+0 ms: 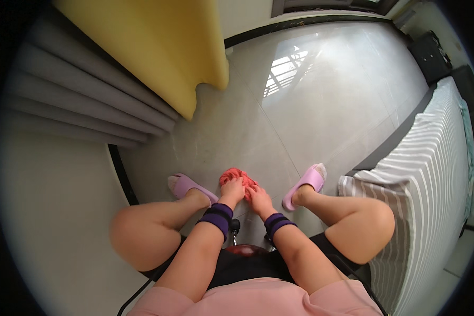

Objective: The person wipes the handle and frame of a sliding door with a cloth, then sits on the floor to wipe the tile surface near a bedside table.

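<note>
A bunched coral-red cloth (233, 173) lies low between my feet, on or just above the grey tiled floor. My left hand (233, 190) presses on its near left part, fingers curled into the folds. Beside it, my right hand (260, 198) grips the cloth's lower right end. The two hands are close together, and purple wristbands with a black stripe circle both wrists. How firmly each hand holds the cloth is partly hidden by the fingers.
Pink slippers (187, 185) are on my feet at both sides. Yellow (162, 47) and grey curtains (91, 94) hang at the left. A bed with a striped cover (430, 170) stands at the right, a dark case (430, 57) beyond it. Beneath me is a reddish seat (247, 250).
</note>
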{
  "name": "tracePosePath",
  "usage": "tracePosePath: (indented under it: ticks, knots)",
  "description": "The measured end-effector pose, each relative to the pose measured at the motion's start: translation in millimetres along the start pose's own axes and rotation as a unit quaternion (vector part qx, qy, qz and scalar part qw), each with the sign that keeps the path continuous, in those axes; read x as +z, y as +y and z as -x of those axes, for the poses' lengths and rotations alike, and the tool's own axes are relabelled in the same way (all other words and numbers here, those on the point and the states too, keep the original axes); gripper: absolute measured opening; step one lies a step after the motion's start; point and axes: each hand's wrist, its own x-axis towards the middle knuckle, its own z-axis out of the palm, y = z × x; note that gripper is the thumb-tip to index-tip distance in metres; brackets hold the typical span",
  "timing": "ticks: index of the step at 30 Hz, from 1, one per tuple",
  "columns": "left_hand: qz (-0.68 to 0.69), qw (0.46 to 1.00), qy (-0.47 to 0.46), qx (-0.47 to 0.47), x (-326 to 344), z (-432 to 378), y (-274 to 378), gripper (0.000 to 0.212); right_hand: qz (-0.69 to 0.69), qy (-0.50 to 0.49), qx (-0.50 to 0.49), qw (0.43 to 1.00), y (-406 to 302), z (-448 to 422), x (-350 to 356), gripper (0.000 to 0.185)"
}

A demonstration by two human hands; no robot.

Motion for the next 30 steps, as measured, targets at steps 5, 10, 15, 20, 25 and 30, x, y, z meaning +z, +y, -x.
tracePosePath:
  ticks: [5,10,15,20,25,30]
  knots:
    - [-0.011,0.997,0.002,0.078,39,-3,-25,0.046,0.041,0.022,-0.072,0.996,7,12,40,0.045]
    - [-0.088,0.994,0.019,0.066,38,-13,-69,0.063,-0.001,0.043,-0.08,0.996,-21,-12,42,0.056]
    - [-0.065,0.986,0.145,-0.06,10,-64,-91,0.06,-0.005,0.046,-0.251,0.967,-19,-126,6,0.054]
    - [-0.077,0.948,0.241,-0.191,-31,-130,-129,0.059,-0.021,0.054,-0.41,0.91,-56,-281,-27,0.044]
    - [0.023,0.891,0.308,-0.332,-83,-200,-128,0.067,0.001,0.032,-0.467,0.884,-94,-370,-85,0.039]
    - [0.099,0.923,0.252,-0.273,-105,-252,-73,0.068,-0.032,0.033,-0.372,0.927,-35,-428,-117,0.037]
